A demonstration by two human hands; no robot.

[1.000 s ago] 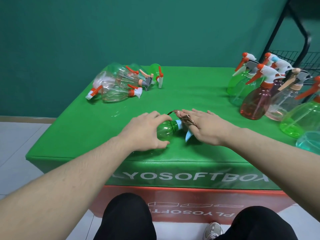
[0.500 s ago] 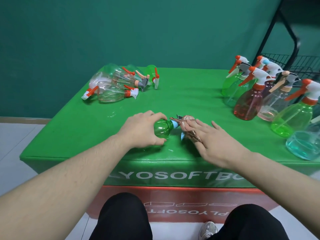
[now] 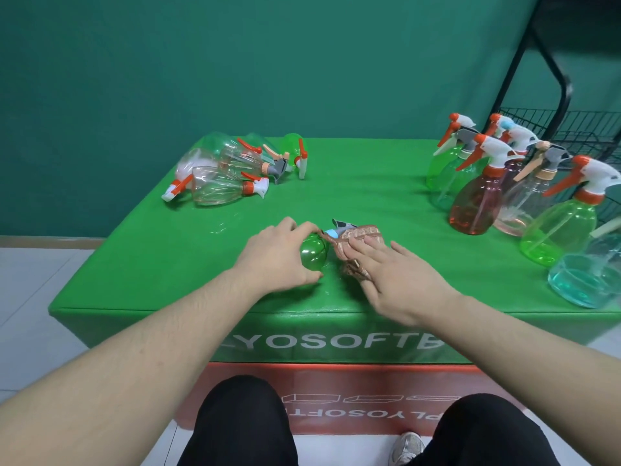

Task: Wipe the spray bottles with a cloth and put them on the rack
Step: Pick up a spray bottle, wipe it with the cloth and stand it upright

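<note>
Nearest: person's knees, then the front edge of the green table.

Left hand is curled round the body of a green bottle lying on its side near the front edge, middle of the table. It's pinning the bottle down.

Right hand lies flat, fingers fairly straight, pressing a brown cloth onto the bottle's neck and spray head. Part of the cloth is bunched under the palm. Fingers aren't wrapped round anything, just pressing. The grey trigger tip pokes out behind the cloth.

Step in hand, my read: wiping this bottle, working on the head end. Not racked yet.

Further back, left: pile of bottles lying down, mostly clear plus a green one. Probably the unwiped stock.

Right side: standing bottles, green, red, clear and teal, packed close together. Can't tell whether they're wiped.

Far right, behind them: black wire rack. Only partly in frame, and I can't see any bottle on the visible part.

Next move likely needs:
- finish the wipe, rolling the bottle so the underside gets covered
- regrip to lift it upright
- carry it over the standing cluster to the rack; it's tight there, so a trigger could clip one and topple it.
</note>
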